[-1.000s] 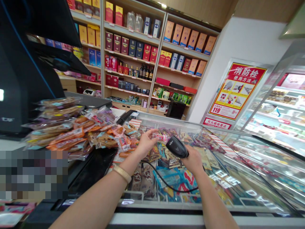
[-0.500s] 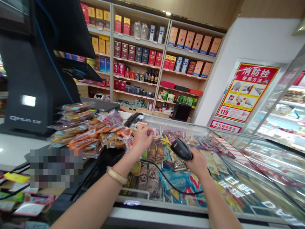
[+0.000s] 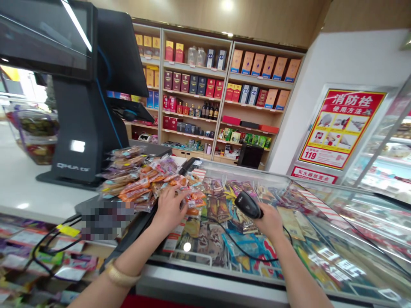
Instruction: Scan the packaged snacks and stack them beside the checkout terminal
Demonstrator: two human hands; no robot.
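My right hand (image 3: 271, 220) is wrapped round the handle of a black barcode scanner (image 3: 248, 204), held above the glass top of a display freezer. The scanner's black cable (image 3: 236, 247) loops below it over the glass. My left hand (image 3: 170, 208) rests at the right side of a heap of clear-wrapped snack packets (image 3: 135, 188). Its fingers are apart, reaching over the packets, with the thumb set off to the right. Orange sausage-like packets (image 3: 195, 198) lie right beside these fingers. The fingertips are partly hidden among the wrappers.
A dark checkout terminal (image 3: 86, 141) stands on the white counter (image 3: 19, 192) at left. The freezer (image 3: 224, 278) holds many bagged ice creams under glass. Cables (image 3: 48, 244) hang at lower left. Behind are shelves of boxed bottles (image 3: 192, 81) and a red-and-yellow wall poster (image 3: 342, 128).
My left hand has moved left and down, from above the freezer glass onto the packets. My right hand keeps the scanner nearly in place. The view has turned slightly left.
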